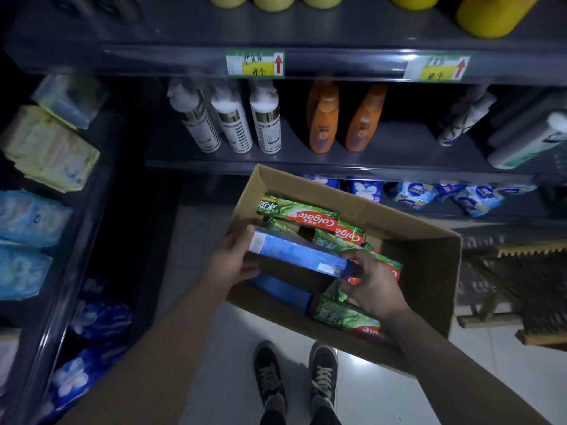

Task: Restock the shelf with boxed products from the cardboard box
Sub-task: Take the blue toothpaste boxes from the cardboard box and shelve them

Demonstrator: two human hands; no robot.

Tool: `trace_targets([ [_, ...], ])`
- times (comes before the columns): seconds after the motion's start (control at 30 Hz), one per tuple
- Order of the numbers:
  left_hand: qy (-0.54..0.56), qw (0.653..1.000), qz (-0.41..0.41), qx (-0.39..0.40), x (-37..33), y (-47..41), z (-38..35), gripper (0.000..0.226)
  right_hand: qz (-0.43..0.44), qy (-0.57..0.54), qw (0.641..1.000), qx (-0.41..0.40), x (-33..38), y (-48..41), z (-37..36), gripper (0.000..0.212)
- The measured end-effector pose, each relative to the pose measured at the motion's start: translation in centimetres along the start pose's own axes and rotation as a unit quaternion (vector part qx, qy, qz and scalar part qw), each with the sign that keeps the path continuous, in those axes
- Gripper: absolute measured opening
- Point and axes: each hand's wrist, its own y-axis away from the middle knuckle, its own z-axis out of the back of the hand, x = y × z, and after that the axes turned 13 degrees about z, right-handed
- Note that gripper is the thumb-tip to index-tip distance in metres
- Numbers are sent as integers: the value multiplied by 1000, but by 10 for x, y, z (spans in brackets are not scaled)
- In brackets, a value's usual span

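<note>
- Dark store shelves [337, 167] stand over a pale tiled floor [214, 348], and an open cardboard box [429, 271] sits in front of them, near the person's two shoes [270, 372].
- One long blue box [294, 254], with a white band at its left end and a dark right end, is held level just above the cardboard box's contents.
- Inside the cardboard box lie at least four green toothpaste boxes [297, 213] with red ends, at mixed angles, and a second blue box [276, 288] under the first.
- On the middle shelf stand three white pump bottles [236, 124] and two orange bottles [323, 118]; two price tags [254, 64] hang on the shelf edge above.
- Left hand [233, 262] reaches in over the cardboard box's near-left wall, its fingers curled round the blue box's white end.
- Right hand [371, 286], forearm stretched in from the lower right, pinches the dark end with its fingertips.
</note>
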Motion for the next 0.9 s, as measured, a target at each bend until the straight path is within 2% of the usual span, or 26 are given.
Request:
trace_targets([
  [0.13,60,998,9,32,-12,10,4,25,120,30,991,-46,9,2,-1,43],
  [0.2,94,994,9,47,-14,12,8,20,121,24,989,-81,11,1,-2,37],
  [0.3,95,994,-15,59,-14,13,17,29,103,-14,989,-107,23,-2,0,31],
  [0.4,74,996,-28,44,-11,15,22,32,67,-27,994,-77,34,-9,1,48],
  [0.5,101,994,-33,2,-9,16,24,25,38,-29,999,-18,36,-14,3,57],
  [0.63,135,990,-19,-15,-11,16,33,21,41,-163,985,27,46,-15,3,65],
  [0.77,110,994,1,-14,-18,18,33,27,-10,-318,948,-19,58,-24,-3,46],
  [0.83,74,997,-13,-23,-21,19,33,36,-20,-359,932,-40,66,-28,1,33],
  [0.9,42,998,-45,-7,-24,23,33,32,-20,-371,928,-40,72,-31,6,22],
])
